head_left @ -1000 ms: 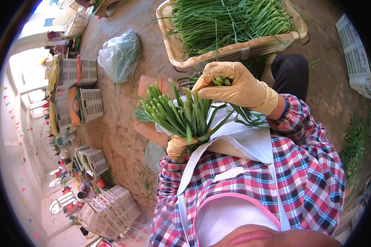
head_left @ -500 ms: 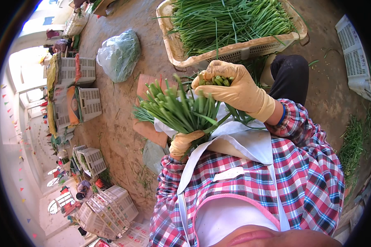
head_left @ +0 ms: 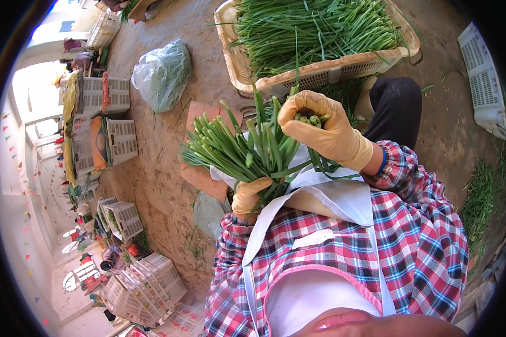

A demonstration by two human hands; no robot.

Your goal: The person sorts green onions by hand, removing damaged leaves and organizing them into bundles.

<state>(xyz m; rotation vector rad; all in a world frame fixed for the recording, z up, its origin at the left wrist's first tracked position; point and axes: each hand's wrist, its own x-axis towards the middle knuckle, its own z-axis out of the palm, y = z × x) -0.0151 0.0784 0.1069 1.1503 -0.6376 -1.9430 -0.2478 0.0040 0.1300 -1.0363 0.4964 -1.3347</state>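
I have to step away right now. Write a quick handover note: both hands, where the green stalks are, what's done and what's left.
Left hand: gloved, grip closed on the base of a fanned bunch of green stalks, held over the lap.
Right hand: gloved, closed on a few more stalks, their cut ends showing in the fist, just above the bunch.
Supply: tan basket ahead, piled full of loose stalks.
Done: one bunch partly gathered.
Left: the stalks in the right hand are not yet in the bunch; the bunch looks untied; the basket is still full.
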